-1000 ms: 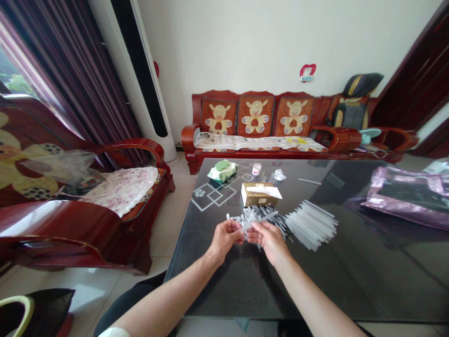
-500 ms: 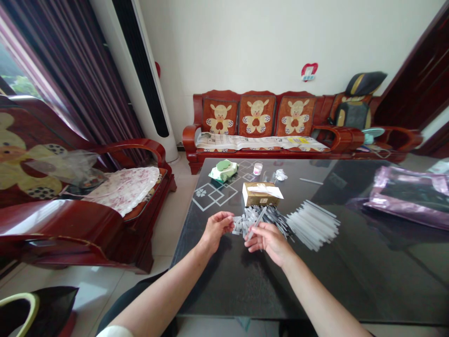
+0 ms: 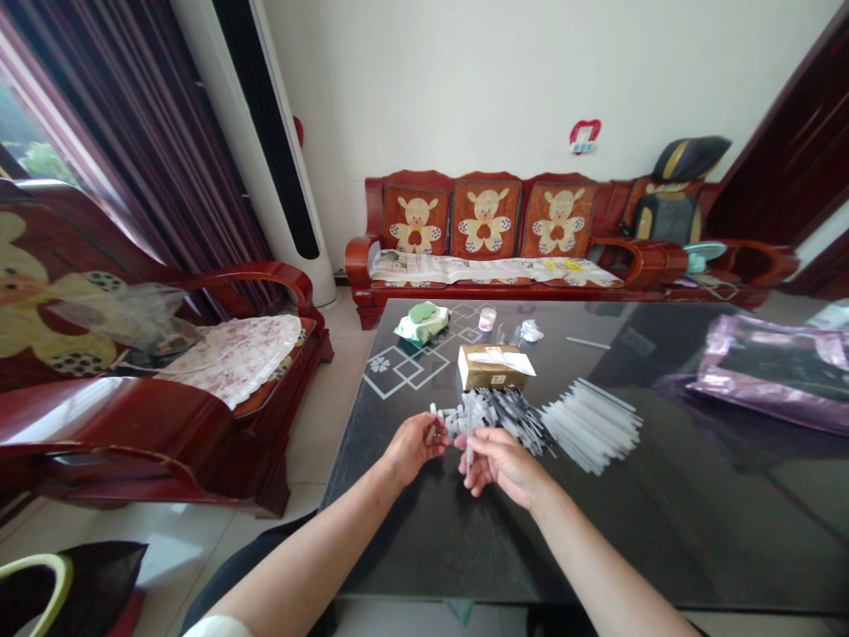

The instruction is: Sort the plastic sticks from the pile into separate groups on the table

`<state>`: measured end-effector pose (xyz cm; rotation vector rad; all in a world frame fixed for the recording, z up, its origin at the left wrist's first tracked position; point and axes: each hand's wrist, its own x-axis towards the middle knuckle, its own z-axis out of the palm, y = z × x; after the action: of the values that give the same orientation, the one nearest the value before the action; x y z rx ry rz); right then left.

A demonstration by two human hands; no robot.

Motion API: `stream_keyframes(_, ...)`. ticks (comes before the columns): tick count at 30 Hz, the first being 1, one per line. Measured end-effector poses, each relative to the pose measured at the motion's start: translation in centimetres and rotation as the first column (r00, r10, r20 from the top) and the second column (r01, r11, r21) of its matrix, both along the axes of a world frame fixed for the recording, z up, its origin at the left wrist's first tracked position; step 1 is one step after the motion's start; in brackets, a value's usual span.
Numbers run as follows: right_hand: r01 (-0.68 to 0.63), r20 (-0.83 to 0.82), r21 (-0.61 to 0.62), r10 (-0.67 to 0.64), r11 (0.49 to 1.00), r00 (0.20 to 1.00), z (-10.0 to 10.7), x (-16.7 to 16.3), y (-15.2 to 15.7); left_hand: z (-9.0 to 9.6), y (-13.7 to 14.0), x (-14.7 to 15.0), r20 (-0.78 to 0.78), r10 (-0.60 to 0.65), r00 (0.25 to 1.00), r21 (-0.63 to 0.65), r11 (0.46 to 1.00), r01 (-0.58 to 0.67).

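My left hand (image 3: 417, 445) pinches a small white cap (image 3: 433, 410) between thumb and fingers, just left of a heap of similar pale caps (image 3: 457, 419). Between the thumb and fingers of my right hand (image 3: 494, 460) stands a slim translucent pen barrel (image 3: 470, 442), held nearly upright. The two hands are close together but apart, low over the dark table. Behind my right hand lies a pile of thin black and grey sticks (image 3: 521, 420), like pen refills. To its right, many whitish translucent tubes (image 3: 593, 426) lie side by side.
On the dark glossy table (image 3: 424, 548) stand a gold-brown tissue box (image 3: 494, 379), a green wipes pack (image 3: 423, 326) and a small white cup (image 3: 487, 318). Crumpled tissue (image 3: 531, 330) and a single tube (image 3: 588, 343) lie behind. A purple plastic bag (image 3: 769, 372) is at right.
My left hand has turned and now shows a small white cap sticking up from its fingers. The barrel in my right hand has swung from slanted to nearly upright.
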<state>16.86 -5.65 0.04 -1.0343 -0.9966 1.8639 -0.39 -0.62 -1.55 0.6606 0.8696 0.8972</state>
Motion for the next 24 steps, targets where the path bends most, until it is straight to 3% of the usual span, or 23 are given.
stream_keyframes(3,-0.051,0.028,-0.013,0.052,0.999,0.998,-0.4,-0.2,0.0,-0.6,-0.5,0.7,-0.060,-0.065,0.996,0.028,0.997,0.067)
stream_keyframes(6,0.032,0.068,0.001,-0.032,0.999,0.997,-0.2,0.7,0.5,-1.2,-0.3,0.7,-0.268,0.016,0.963,0.258,0.965,0.055)
stream_keyframes(8,0.128,0.107,0.028,-0.131,0.991,0.986,0.2,1.9,0.9,-1.6,0.0,0.3,-0.456,0.143,0.879,0.488,0.865,0.113)
stream_keyframes(11,0.232,0.164,0.058,-0.239,0.971,0.957,0.5,3.8,1.4,-2.2,0.5,-0.4,-0.570,0.303,0.764,0.722,0.629,0.289)
stream_keyframes(13,0.253,0.187,0.059,-0.259,0.966,0.948,0.4,4.4,1.5,-2.8,0.6,-0.6,-0.600,0.332,0.728,0.761,0.519,0.390)
stream_keyframes(17,0.227,0.196,0.046,-0.231,0.973,0.953,0.1,4.2,1.3,-3.8,0.7,-0.7,-0.722,0.314,0.617,0.688,0.414,0.596)
stream_keyframes(20,0.197,0.213,0.036,-0.200,0.980,0.957,-0.1,3.7,1.3,-4.2,0.8,-0.8,-0.748,0.341,0.569,0.663,0.381,0.645)
stream_keyframes(24,0.156,0.244,0.025,-0.157,0.987,0.957,-0.3,3.1,1.2,-3.5,0.7,-0.7,-0.699,0.366,0.615,0.715,0.393,0.579)
